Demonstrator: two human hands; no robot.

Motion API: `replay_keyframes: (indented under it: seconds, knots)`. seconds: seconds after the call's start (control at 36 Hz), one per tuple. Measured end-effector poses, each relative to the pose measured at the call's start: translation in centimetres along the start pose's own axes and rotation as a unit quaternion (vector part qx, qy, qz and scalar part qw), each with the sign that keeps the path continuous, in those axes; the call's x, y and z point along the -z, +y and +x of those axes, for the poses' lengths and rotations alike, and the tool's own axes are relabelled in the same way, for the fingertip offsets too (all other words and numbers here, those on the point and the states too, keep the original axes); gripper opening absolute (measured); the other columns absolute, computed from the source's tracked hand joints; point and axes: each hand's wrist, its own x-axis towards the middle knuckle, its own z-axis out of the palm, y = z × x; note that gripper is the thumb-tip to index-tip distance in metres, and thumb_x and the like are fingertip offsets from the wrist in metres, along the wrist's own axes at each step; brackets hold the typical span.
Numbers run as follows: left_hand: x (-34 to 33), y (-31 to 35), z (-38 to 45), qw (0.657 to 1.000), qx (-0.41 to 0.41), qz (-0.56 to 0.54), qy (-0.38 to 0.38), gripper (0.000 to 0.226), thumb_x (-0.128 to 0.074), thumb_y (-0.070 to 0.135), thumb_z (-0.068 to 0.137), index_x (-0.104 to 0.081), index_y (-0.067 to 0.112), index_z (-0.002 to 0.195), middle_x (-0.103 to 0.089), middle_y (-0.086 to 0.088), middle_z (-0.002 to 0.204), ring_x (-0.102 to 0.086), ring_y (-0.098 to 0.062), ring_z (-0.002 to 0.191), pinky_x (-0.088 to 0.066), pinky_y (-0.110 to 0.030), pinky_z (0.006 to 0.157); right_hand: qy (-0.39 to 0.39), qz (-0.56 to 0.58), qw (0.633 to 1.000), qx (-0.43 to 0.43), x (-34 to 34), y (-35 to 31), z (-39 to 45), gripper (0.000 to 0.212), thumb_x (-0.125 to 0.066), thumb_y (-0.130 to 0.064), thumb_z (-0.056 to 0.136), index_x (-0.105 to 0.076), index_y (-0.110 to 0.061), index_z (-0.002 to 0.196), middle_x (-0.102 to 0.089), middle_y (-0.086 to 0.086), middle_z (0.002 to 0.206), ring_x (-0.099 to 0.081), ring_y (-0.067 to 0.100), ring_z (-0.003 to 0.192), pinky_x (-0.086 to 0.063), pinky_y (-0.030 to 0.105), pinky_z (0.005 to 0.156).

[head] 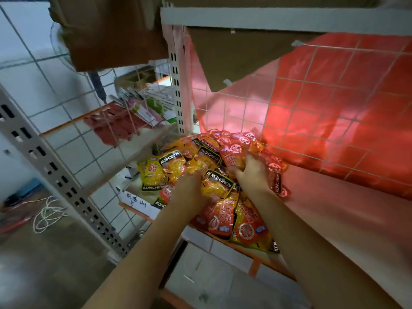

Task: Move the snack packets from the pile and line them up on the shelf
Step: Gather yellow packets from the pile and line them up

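A pile of several yellow and red snack packets with black "KONCHEW" bands lies heaped at the left end of a shelf. My left hand reaches into the middle of the heap with its fingers curled down among yellow packets. My right hand grips red packets near the top of the pile, fingers curled into them. Both fingertips are hidden by packets. Some packets overhang the shelf's front edge.
A wire grid backed by shiny red foil closes the shelf's rear. A white slotted upright stands left of the pile. Beyond a wire panel, a neighbouring shelf holds red and green packets. A cardboard box hangs above left.
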Motion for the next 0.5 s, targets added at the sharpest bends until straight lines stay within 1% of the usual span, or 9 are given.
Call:
replay_keyframes:
  seconds: [0.03,0.11,0.19,0.22,0.28,0.36,0.44,0.47,0.5]
  knots:
    - [0.1,-0.1,0.1,1.0,-0.001,-0.007,-0.005,0.067,-0.078,0.043,0.07,-0.048,0.011,0.12,-0.05,-0.009,0.121,-0.045,-0.024,0.114,-0.041,-0.033,0.092,0.008,0.013,1.0,-0.015,0.0,0.0,-0.1,0.065,-0.064,-0.038,0.085,-0.039,-0.011,0.138,-0.054,0.008,0.121,-0.047,0.025,0.119,-0.036,0.033,0.098]
    - [0.4,-0.6,0.5,0.998,-0.002,-0.057,-0.006,0.063,-0.081,0.04,0.067,-0.05,0.01,0.113,-0.057,-0.007,0.114,-0.053,-0.022,0.104,-0.045,-0.033,0.085,0.041,0.053,0.997,-0.049,0.1,0.2,-0.9,0.051,-0.069,-0.035,0.082,-0.051,-0.007,0.12,-0.056,0.004,0.101,-0.054,0.02,0.099,-0.039,0.027,0.08]
    - [0.6,-1.0,0.8,0.994,-0.003,-0.113,0.003,0.06,-0.082,0.038,0.068,-0.051,0.01,0.112,-0.06,-0.005,0.109,-0.056,-0.022,0.099,-0.045,-0.032,0.079,0.116,0.071,0.989,-0.053,0.3,0.7,-1.9,0.044,-0.072,-0.031,0.079,-0.056,-0.009,0.114,-0.06,0.005,0.105,-0.056,0.024,0.101,-0.043,0.03,0.083]
    - [0.7,-1.1,0.9,0.991,-0.006,-0.131,0.006,0.059,-0.081,0.037,0.069,-0.052,0.01,0.112,-0.06,-0.006,0.107,-0.056,-0.022,0.096,-0.045,-0.031,0.079,0.142,0.087,0.985,-0.051,0.6,0.8,-2.4,0.041,-0.073,-0.027,0.079,-0.058,-0.009,0.113,-0.062,0.005,0.103,-0.057,0.024,0.098,-0.044,0.031,0.083]
    - [1.0,-1.2,1.0,0.985,-0.016,-0.174,0.007,0.053,-0.08,0.033,0.071,-0.052,0.009,0.109,-0.059,-0.006,0.099,-0.055,-0.021,0.089,-0.047,-0.032,0.077,0.168,0.128,0.976,-0.045,1.2,1.0,-3.5,0.032,-0.074,-0.021,0.078,-0.062,-0.01,0.106,-0.062,-0.001,0.092,-0.058,0.019,0.084,-0.043,0.027,0.074]
    - [1.1,-1.1,1.2,0.971,-0.055,-0.231,0.032,0.04,-0.079,0.027,0.074,-0.054,0.014,0.102,-0.058,-0.001,0.082,-0.058,-0.023,0.08,-0.049,-0.034,0.071,0.164,0.19,0.967,-0.04,1.9,1.5,-5.1,0.021,-0.074,-0.017,0.078,-0.063,-0.014,0.096,-0.064,-0.004,0.086,-0.061,0.016,0.08,-0.042,0.023,0.068]
    - [1.0,-0.4,1.1,0.953,-0.112,-0.269,0.081,0.028,-0.076,0.02,0.075,-0.052,0.018,0.089,-0.05,0.008,0.067,-0.05,-0.015,0.064,-0.039,-0.023,0.057,0.15,0.315,0.936,-0.052,2.5,1.7,-6.9,0.021,-0.073,-0.009,0.077,-0.064,-0.013,0.095,-0.069,0.0,0.089,-0.066,0.015,0.08,-0.05,0.025,0.071]
    - [1.1,0.0,1.1,0.948,-0.126,-0.278,0.088,0.026,-0.076,0.018,0.076,-0.053,0.016,0.089,-0.05,0.008,0.066,-0.047,-0.012,0.061,-0.036,-0.018,0.054,0.142,0.353,0.923,-0.055,2.8,1.6,-7.6,0.02,-0.072,-0.007,0.077,-0.065,-0.014,0.095,-0.07,0.0,0.088,-0.067,0.012,0.078,-0.051,0.025,0.069]
    - [1.1,0.3,1.0,0.944,-0.14,-0.286,0.091,0.024,-0.075,0.015,0.076,-0.055,0.013,0.09,-0.052,0.005,0.067,-0.047,-0.011,0.061,-0.036,-0.017,0.054,0.132,0.385,0.912,-0.055,3.1,1.6,-8.2,0.02,-0.071,-0.005,0.078,-0.066,-0.015,0.093,-0.071,-0.001,0.088,-0.067,0.01,0.078,-0.051,0.024,0.068]
